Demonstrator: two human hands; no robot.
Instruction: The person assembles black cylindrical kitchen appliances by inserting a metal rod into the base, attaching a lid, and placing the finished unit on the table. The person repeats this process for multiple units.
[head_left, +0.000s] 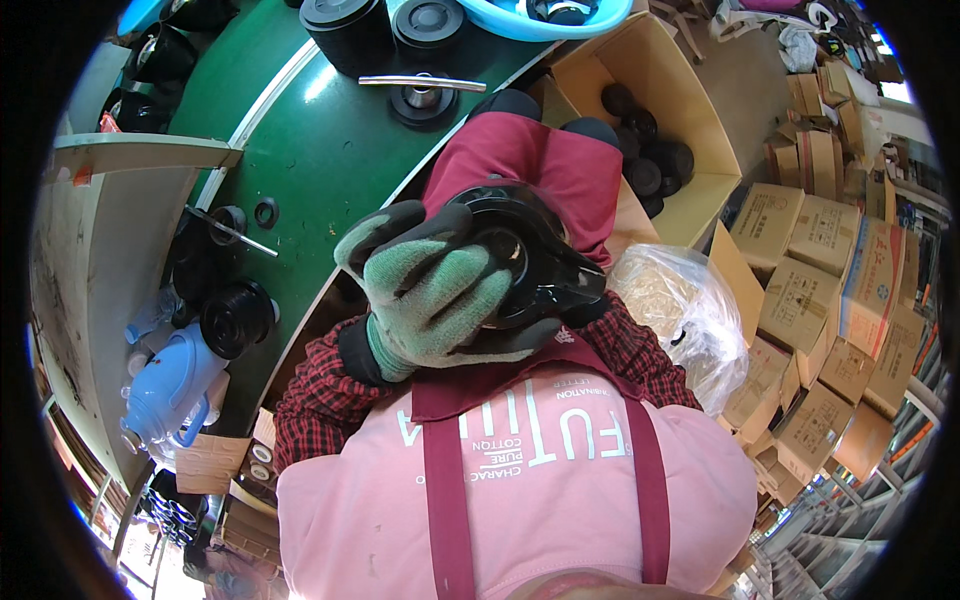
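The left hand [435, 290], in a green and grey glove, is curled tight over a glossy black lid [525, 262], held up close to the chest above the lap, off the worktop. The lid's long axis runs from upper left to lower right, its spout-like end pointing lower right toward the bag [680, 300]. The left fingers [400, 225] wrap over its upper left rim. The right hand [520, 335] is mostly hidden beneath the lid; a gloved finger shows under its lower edge, touching it, but how far that hand is closed cannot be told. A blue jug [170, 385] stands at the worktop's [330, 150] near left corner.
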